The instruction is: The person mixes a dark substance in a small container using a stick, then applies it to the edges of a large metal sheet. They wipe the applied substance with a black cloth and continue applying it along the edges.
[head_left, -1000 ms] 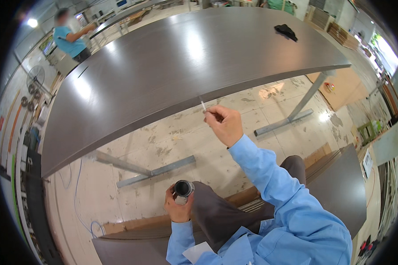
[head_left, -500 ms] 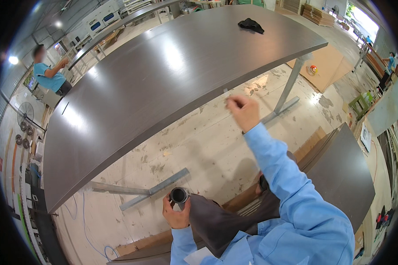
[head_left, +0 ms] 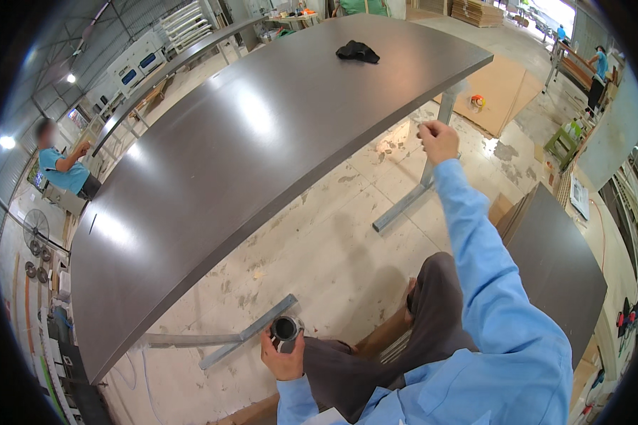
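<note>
Head view, scanning from the left: one fan [head_left: 36, 225] stands at the left edge, with one co-worker [head_left: 65, 170] above it. One dark worktop [head_left: 213, 163] sweeps from lower left to upper right on two visible legs [head_left: 248, 333]. At lower centre, the left hand [head_left: 283, 363] is wrapped around one cup [head_left: 285, 328], same as a second ago. One black cloth [head_left: 358, 52] lies on the worktop, upper centre. The right hand [head_left: 440, 142] has travelled rightward along the worktop's near edge, so the work, I'd judge, has shifted to that end; its fingertips are pinched together, on what I cannot tell. Farther right: one roll [head_left: 477, 102], one green stool [head_left: 561, 145], two more people [head_left: 600, 67].
</note>
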A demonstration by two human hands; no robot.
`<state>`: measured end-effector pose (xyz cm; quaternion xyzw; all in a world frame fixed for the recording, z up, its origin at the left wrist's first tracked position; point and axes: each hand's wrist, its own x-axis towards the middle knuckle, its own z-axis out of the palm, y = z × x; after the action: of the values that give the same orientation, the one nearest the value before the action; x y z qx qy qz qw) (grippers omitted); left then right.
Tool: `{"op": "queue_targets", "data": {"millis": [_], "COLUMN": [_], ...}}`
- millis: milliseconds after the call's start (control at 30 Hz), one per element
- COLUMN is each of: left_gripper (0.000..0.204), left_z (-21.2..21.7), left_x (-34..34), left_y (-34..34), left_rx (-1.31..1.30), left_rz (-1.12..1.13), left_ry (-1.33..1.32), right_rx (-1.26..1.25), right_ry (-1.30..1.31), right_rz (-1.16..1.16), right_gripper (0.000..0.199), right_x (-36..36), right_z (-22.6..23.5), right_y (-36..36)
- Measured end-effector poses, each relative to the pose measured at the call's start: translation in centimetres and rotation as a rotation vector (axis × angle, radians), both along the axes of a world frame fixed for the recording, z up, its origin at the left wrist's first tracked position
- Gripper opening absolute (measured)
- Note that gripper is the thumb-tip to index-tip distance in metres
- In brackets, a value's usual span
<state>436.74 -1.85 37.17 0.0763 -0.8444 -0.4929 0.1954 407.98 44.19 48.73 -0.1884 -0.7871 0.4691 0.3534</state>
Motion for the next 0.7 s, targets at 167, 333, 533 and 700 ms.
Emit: {"op": "queue_targets", "data": {"millis": [167, 333, 533, 700], "left_gripper": [0.065, 0.065, 0.067, 0.067], "left_z": [-0.4, 0.1, 0.2, 0.1], "left_x": [-1.6, -2.0, -1.9, -2.1], "left_y": [1.6, 2.8, 3.0, 3.1], "left_rx": [0.011, 0.022, 0.013, -0.042], "left_rz": [-0.029, -0.063, -0.049, -0.049], "left_ry": [-0.013, -0.016, -0.017, -0.014], "right_rx": [0.185, 0.265, 0.233, 0.228], "right_ry": [0.187, 0.301, 0.152, 0.198], "right_rz": [0.375, 0.402, 0.479, 0.345], "right_gripper": [0.012, 0.01, 0.01, 0.01], "right_x": [3.0, 2.9, 2.7, 2.8], "right_z": [-0.9, -1.2, -0.5, -1.3], "right_y": [-2.4, -6.4, -6.3, -6.5]}}
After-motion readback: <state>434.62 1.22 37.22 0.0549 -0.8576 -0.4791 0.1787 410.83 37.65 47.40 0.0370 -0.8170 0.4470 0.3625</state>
